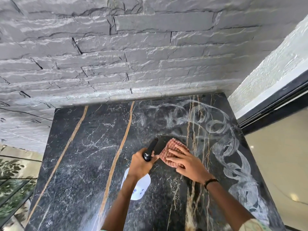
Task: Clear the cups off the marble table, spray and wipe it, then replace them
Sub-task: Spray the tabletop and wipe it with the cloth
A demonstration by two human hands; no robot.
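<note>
We see the dark marble table point(80, 164) filling the lower frame, white swirled smears down its right side, our left hand point(140, 164) at lower centre gripping a white spray bottle point(138, 187), and our right hand point(186, 162) pressing flat-fingered on a checked cloth point(170, 147).

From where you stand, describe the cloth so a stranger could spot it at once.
Start at the dark marble table with tan veins, set against the grey stone wall. Near its middle, the right hand presses flat on a small folded cloth. It is the only red-and-white checked thing there, just right of the black-nozzled white spray bottle that the left hand grips.
</note>
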